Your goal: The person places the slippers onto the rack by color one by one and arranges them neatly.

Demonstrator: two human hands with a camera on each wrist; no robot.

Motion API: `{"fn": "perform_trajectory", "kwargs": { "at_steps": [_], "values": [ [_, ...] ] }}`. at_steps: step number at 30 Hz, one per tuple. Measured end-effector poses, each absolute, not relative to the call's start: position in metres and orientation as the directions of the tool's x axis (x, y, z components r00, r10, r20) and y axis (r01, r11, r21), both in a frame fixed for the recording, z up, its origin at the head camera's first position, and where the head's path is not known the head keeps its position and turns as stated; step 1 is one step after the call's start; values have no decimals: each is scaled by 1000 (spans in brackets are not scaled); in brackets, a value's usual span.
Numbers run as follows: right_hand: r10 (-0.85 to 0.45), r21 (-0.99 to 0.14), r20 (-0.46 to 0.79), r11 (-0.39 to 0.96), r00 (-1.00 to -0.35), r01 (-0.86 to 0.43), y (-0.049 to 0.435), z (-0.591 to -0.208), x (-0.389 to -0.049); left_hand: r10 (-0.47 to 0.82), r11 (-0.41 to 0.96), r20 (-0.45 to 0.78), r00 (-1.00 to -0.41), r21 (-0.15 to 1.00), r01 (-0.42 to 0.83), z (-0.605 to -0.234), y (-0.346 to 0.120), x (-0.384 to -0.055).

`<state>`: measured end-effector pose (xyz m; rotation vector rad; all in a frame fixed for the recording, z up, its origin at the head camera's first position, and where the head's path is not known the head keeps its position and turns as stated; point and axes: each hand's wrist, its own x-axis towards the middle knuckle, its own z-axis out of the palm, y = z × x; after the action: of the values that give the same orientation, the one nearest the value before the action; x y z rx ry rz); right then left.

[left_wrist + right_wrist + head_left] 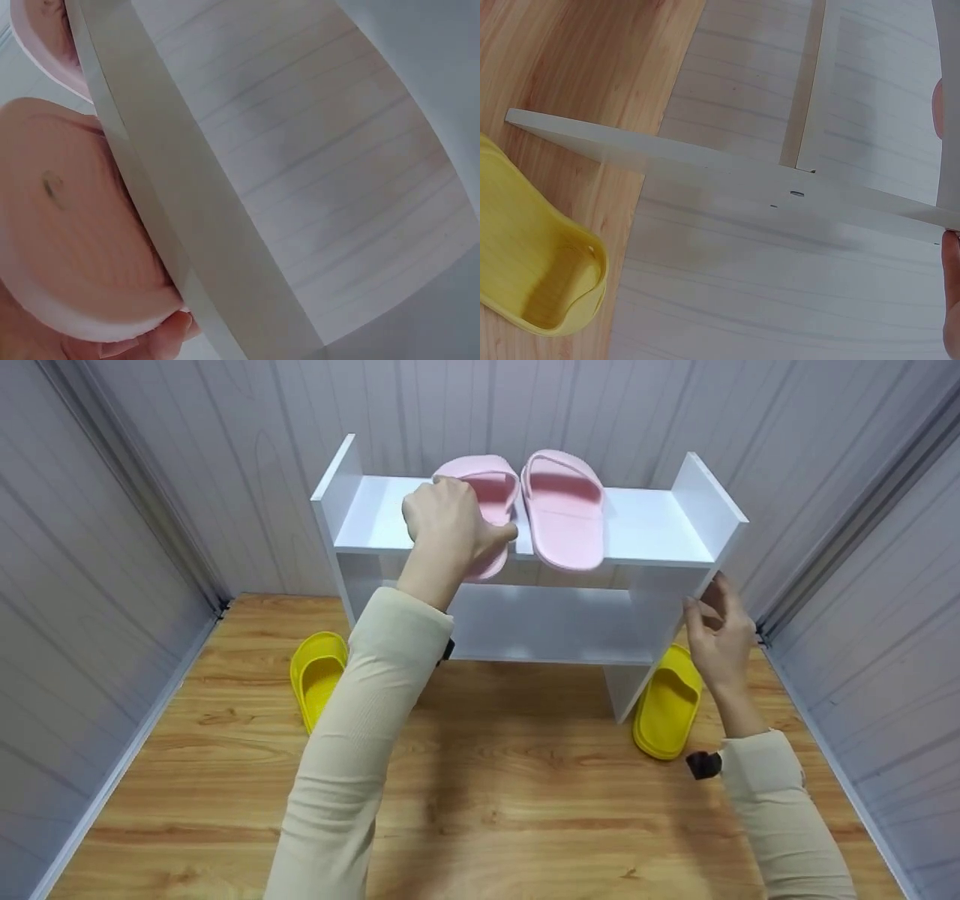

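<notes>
A white two-tier shoe rack (pixel 652 525) stands by the back wall, with a pair of pink slippers on its top shelf. My left hand (pixel 446 514) grips the left pink slipper (pixel 491 489) along its side, covering part of it. In the left wrist view, fingers (pixel 169 337) curl at the edge of that slipper's pink sole (pixel 82 225), beside the shelf's front edge. The right pink slipper (pixel 566 529) lies beside it, its heel end over the front edge. My right hand (pixel 721 641) touches the rack's right side panel (pixel 720 169) from outside, fingers loosely bent.
One yellow slipper (pixel 319 660) lies on the wooden floor left of the rack, partly behind my left sleeve. Another yellow slipper (pixel 666 712) lies by the rack's right foot, below my right hand. Panelled walls (pixel 150 487) close in the back and both sides.
</notes>
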<state>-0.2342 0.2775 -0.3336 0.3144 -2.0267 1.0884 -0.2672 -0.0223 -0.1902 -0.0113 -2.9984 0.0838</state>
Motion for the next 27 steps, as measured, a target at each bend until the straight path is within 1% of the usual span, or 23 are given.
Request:
{"fn": "perform_trajectory", "kwargs": {
  "at_steps": [4, 14, 20, 27],
  "values": [
    [142, -579, 753, 606, -642, -546, 278, -334, -235, -10, 998, 136, -991, -55, -18, -190, -21, -271],
    [144, -588, 747, 599, -649, -543, 279, -334, -234, -48, 995, 114, -992, -86, -58, -193, -16, -280],
    [129, -579, 749, 604, -649, -548, 277, -332, -231, -71, 994, 124, -990, -79, -81, -195, -15, -283],
    [122, -571, 756, 602, -643, -558, 286, -344, -243, -87, 992, 127, -988, -81, -98, -196, -14, -285]
  ]
}}
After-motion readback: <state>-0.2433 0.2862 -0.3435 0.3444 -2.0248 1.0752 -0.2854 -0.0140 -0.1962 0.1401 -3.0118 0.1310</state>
